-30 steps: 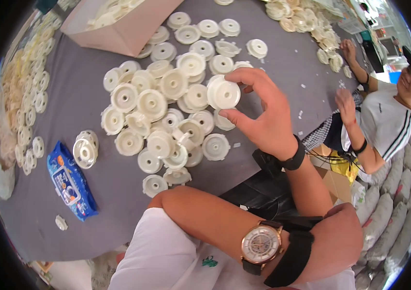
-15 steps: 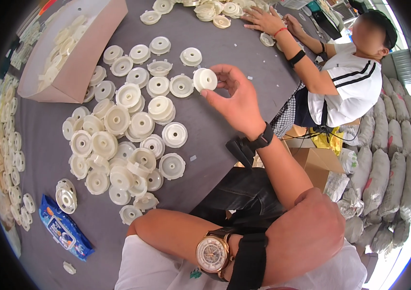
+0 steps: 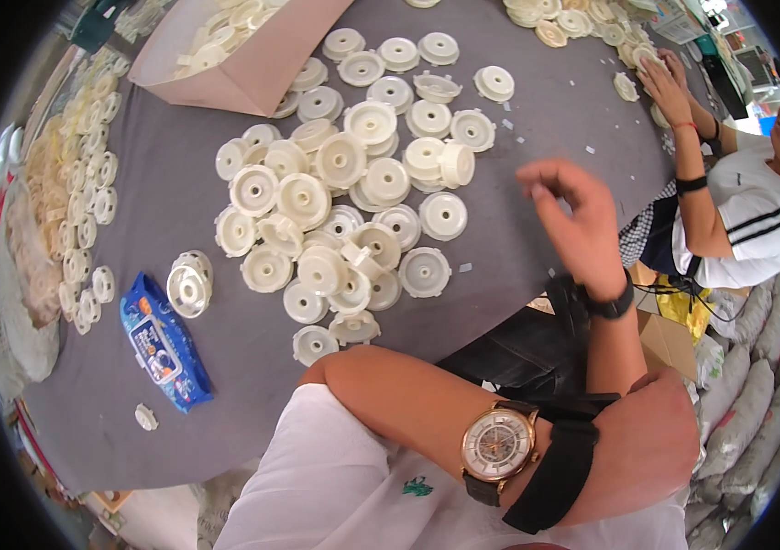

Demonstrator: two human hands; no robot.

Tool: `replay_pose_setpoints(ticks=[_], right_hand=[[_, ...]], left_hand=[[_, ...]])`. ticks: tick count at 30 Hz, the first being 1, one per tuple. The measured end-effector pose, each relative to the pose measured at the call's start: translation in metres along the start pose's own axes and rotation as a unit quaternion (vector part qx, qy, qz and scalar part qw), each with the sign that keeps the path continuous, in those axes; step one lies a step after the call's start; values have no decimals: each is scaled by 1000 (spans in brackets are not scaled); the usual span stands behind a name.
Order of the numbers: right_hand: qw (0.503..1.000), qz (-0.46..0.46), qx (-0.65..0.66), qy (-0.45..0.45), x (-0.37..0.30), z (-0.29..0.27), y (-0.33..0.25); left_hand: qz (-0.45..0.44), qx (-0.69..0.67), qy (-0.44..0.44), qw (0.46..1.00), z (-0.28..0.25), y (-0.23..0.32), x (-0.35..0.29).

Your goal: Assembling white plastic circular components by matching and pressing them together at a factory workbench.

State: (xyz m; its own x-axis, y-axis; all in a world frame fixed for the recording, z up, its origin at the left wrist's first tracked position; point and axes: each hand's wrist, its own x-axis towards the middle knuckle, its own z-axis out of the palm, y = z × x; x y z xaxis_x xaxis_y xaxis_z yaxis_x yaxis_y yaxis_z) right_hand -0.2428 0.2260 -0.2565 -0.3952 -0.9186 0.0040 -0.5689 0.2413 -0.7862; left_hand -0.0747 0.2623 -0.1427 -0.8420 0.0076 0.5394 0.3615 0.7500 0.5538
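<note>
My right hand (image 3: 573, 215), slightly blurred, hovers over the grey table right of the pile, thumb and forefinger apart and nothing between them. Nearest to it, a cream plastic wheel (image 3: 457, 165) stands on edge against a flat one (image 3: 424, 158). The heap of similar flanged wheels (image 3: 303, 202) spreads to the left, some stacked or tilted. My left forearm, wearing a gold watch (image 3: 500, 445) and a black strap (image 3: 555, 477), crosses in front of me. My left hand (image 3: 633, 449) lies against my right arm near the elbow; its fingers are hidden.
A pink box (image 3: 243, 78) of wheels stands at the far left. A blue wipes pack (image 3: 165, 344) and a wheel stack (image 3: 189, 284) lie near left. More wheels line the left edge. At far right a co-worker (image 3: 743, 202) handles wheels; filled sacks (image 3: 747, 403) are behind.
My right hand has let go of the wheel it held, which now leans at the heap's right side. The hand has drawn away to the right. The whole view has shifted.
</note>
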Motion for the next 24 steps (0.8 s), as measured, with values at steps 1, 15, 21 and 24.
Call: replay_pose_setpoints(ticks=[1,15,21,24], right_hand=[[1000,-4,7,-3,-10,1,-10],[994,-93,-30,-47,-56,16,21],[987,-143,-68,-5,-61,24,34],[984,-152,-88,8,-63,33,41]], left_hand=[[-8,-2,-13,1000,0,0,1],[9,9,-114,993,22,-3,10],[41,96,-120,987,39,-11,13],[65,61,-108,990,56,-35,5]])
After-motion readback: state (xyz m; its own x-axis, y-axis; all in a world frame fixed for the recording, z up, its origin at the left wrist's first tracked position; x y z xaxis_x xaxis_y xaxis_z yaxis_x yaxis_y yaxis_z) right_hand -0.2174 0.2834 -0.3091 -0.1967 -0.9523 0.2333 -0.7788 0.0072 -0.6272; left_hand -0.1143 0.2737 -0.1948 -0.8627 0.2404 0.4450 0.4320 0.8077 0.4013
